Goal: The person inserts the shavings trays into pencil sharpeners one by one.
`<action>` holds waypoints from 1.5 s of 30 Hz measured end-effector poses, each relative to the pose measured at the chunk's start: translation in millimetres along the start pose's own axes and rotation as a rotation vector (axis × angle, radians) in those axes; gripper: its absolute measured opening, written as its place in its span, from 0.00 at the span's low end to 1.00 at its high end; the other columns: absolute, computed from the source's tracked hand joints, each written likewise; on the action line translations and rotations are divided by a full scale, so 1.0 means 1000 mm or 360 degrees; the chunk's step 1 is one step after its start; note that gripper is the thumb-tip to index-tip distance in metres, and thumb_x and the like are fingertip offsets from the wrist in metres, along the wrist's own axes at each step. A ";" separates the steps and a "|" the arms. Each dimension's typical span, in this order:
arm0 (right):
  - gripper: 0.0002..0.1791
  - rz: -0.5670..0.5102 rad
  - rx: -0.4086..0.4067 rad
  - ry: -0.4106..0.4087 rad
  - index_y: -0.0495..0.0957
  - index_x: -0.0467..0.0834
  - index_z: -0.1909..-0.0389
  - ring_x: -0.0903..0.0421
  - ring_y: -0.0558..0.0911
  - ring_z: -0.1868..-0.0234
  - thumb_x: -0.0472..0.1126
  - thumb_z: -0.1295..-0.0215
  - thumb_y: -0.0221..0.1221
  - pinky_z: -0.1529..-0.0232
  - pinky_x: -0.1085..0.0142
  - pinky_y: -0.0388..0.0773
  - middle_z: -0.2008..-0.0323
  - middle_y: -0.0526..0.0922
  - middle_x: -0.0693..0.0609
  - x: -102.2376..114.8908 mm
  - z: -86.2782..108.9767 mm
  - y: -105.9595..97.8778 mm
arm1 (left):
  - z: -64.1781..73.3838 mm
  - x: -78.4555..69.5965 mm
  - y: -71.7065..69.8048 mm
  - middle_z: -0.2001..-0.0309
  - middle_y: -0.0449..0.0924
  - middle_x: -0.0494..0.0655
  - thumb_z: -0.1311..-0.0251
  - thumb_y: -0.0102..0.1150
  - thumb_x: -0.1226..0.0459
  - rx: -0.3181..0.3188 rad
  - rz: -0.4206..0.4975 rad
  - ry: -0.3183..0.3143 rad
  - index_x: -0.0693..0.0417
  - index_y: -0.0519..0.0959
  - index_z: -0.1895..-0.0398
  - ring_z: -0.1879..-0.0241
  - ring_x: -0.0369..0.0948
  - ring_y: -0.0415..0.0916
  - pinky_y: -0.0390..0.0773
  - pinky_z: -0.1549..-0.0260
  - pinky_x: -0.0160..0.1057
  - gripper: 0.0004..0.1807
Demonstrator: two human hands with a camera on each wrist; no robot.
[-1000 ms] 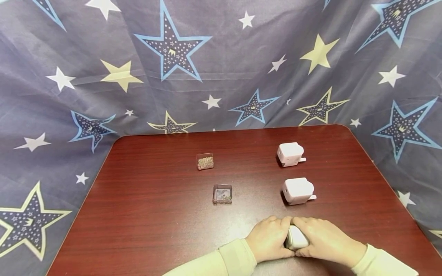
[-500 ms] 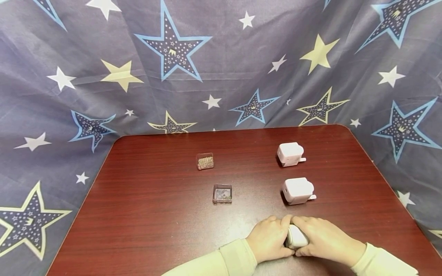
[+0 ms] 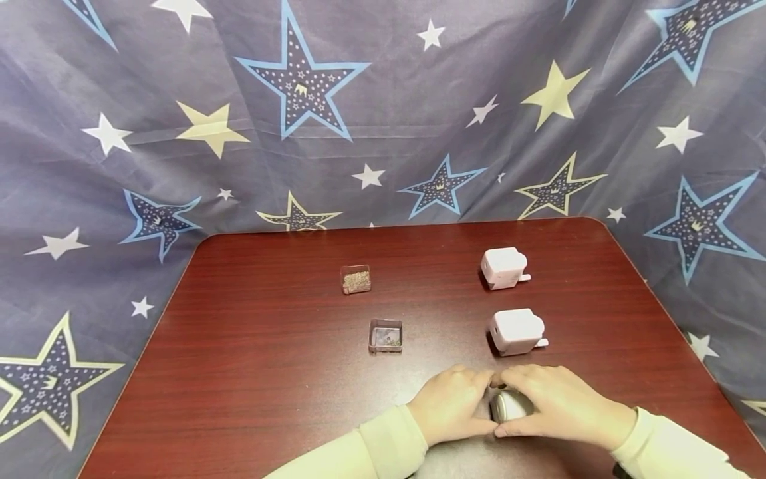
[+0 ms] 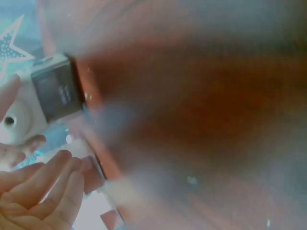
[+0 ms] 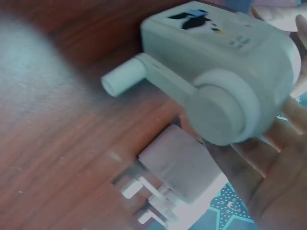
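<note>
My right hand grips a white hand-crank pencil sharpener near the table's front edge. In the right wrist view, fingers lie below the sharpener body, which bears a black picture, and its crank handle points left. My left hand is close by the sharpener's round end. The left wrist view shows the left fingers loosely bent, below the sharpener's dark drawer panel.
Two pale pink crank sharpeners, a nearer one and a farther one, stand at the right. Left of them lie two small clear drawers: one with shavings, one with a few crumbs. A star-patterned cloth hangs behind the table.
My left hand has drawn slightly left and the gap between the hands is wider. The sharpener has turned, showing more of its round end.
</note>
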State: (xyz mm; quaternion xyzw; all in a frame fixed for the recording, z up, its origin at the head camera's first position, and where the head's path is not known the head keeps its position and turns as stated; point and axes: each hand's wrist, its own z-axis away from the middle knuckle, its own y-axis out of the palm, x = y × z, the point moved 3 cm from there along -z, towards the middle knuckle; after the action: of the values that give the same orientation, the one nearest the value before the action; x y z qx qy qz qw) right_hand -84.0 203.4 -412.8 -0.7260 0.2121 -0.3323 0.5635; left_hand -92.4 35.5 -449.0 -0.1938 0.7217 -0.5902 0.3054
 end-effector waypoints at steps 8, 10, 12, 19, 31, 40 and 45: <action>0.26 -0.0027 -0.0063 -0.0057 0.81 0.57 0.60 0.67 0.81 0.65 0.72 0.48 0.64 0.72 0.67 0.77 0.64 0.83 0.67 0.004 -0.012 -0.013 | 0.006 0.008 -0.009 0.58 0.84 0.35 0.47 0.66 0.41 -0.0105 -0.0041 0.0055 0.46 0.78 0.47 0.59 0.33 0.79 0.78 0.59 0.28 0.29; 0.24 -0.0033 -0.0070 -0.0063 0.81 0.57 0.61 0.67 0.81 0.65 0.71 0.47 0.64 0.70 0.68 0.78 0.65 0.82 0.68 0.004 -0.015 -0.015 | 0.007 0.009 -0.011 0.60 0.84 0.34 0.47 0.66 0.41 -0.0169 -0.0090 0.0081 0.46 0.79 0.47 0.61 0.33 0.78 0.78 0.61 0.28 0.29; 0.23 -0.0037 -0.0073 -0.0065 0.81 0.57 0.61 0.67 0.81 0.64 0.70 0.46 0.64 0.69 0.68 0.78 0.64 0.82 0.68 0.003 -0.017 -0.018 | 0.008 0.010 -0.012 0.61 0.83 0.34 0.47 0.66 0.40 -0.0243 -0.0129 0.0096 0.45 0.79 0.49 0.61 0.33 0.79 0.78 0.61 0.29 0.28; 0.17 -0.0038 -0.0050 -0.0065 0.82 0.58 0.60 0.66 0.82 0.59 0.65 0.42 0.64 0.64 0.63 0.81 0.61 0.83 0.67 0.001 -0.026 -0.026 | 0.009 0.014 -0.016 0.59 0.84 0.35 0.46 0.64 0.37 -0.0404 -0.0133 0.0084 0.45 0.79 0.49 0.60 0.35 0.80 0.79 0.60 0.31 0.29; 0.19 -0.0095 -0.0217 0.0111 0.82 0.57 0.56 0.66 0.84 0.60 0.58 0.46 0.70 0.63 0.65 0.81 0.58 0.84 0.63 -0.006 -0.034 -0.042 | 0.018 0.042 -0.029 0.51 0.82 0.37 0.45 0.63 0.37 -0.0447 -0.0220 -0.0054 0.44 0.80 0.44 0.51 0.37 0.75 0.75 0.48 0.39 0.31; 0.22 -0.0155 -0.0338 0.0199 0.80 0.59 0.52 0.63 0.82 0.59 0.53 0.49 0.73 0.65 0.70 0.81 0.55 0.83 0.61 -0.016 -0.037 -0.049 | 0.037 0.076 -0.036 0.49 0.82 0.38 0.46 0.66 0.39 -0.0499 -0.0214 -0.0302 0.44 0.81 0.45 0.48 0.41 0.75 0.75 0.50 0.43 0.30; 0.24 -0.0104 -0.0398 0.0232 0.80 0.59 0.51 0.62 0.80 0.57 0.53 0.50 0.74 0.62 0.65 0.79 0.56 0.82 0.61 -0.019 -0.037 -0.049 | 0.048 0.091 -0.033 0.47 0.81 0.40 0.47 0.67 0.40 -0.0485 -0.0179 -0.0409 0.46 0.80 0.44 0.46 0.44 0.74 0.74 0.50 0.44 0.31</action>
State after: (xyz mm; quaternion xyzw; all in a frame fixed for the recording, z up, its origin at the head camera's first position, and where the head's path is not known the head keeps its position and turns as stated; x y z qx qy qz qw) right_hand -127.2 204.9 -365.2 -0.7709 0.2686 -0.3734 0.4406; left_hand -129.7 -65.3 -442.1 -0.3513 0.7458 -0.4608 0.3286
